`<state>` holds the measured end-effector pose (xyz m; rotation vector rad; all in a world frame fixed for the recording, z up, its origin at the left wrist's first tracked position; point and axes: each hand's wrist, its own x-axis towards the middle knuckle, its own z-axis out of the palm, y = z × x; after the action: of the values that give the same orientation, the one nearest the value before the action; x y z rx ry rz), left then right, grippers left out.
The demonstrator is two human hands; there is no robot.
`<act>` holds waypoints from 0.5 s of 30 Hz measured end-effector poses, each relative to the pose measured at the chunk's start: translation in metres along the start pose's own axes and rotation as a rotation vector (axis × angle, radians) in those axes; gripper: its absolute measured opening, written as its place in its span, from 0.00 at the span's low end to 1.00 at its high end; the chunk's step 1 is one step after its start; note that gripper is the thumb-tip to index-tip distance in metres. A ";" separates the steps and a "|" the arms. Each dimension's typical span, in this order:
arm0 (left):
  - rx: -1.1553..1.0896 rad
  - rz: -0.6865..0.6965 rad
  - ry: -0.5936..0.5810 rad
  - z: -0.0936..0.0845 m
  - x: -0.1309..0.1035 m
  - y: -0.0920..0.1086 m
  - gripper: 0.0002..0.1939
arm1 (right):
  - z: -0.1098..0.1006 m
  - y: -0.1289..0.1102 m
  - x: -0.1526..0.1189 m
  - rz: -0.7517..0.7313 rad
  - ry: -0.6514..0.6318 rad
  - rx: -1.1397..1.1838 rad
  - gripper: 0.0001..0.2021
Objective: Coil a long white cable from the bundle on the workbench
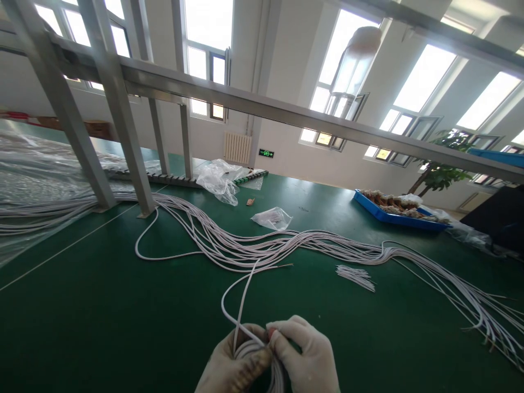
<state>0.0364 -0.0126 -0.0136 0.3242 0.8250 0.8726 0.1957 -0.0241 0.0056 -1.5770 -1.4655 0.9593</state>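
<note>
Near the bottom centre, my left hand (237, 363), in a stained white glove, is wrapped round a coil of white cable (249, 348). My right hand (305, 355), also gloved, pinches at the coil's right side, with a small reddish spot showing at its fingertips; what exactly it grips is too small to tell. From the coil, cable loops up to a long bundle of white cables (241, 245) lying across the green table (164, 322). One loose cable end lies just above the coil. The lower part of the coil is cut off by the frame.
Short white pieces (355, 277) lie right of centre. A plastic bag (273, 218) rests behind the bundle, and a blue tray (385, 214) of brown and whitish parts sits back right. Metal posts (123, 120) stand at left, joined to a rail across the view. Plastic film covers the far left.
</note>
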 end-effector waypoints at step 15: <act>0.000 -0.014 -0.201 -0.011 0.003 0.006 0.19 | -0.035 0.012 0.018 -0.042 -0.083 0.264 0.20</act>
<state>0.0261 -0.0070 -0.0191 0.3992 0.6409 0.8126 0.2331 -0.0081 0.0093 -1.3246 -1.3588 1.1540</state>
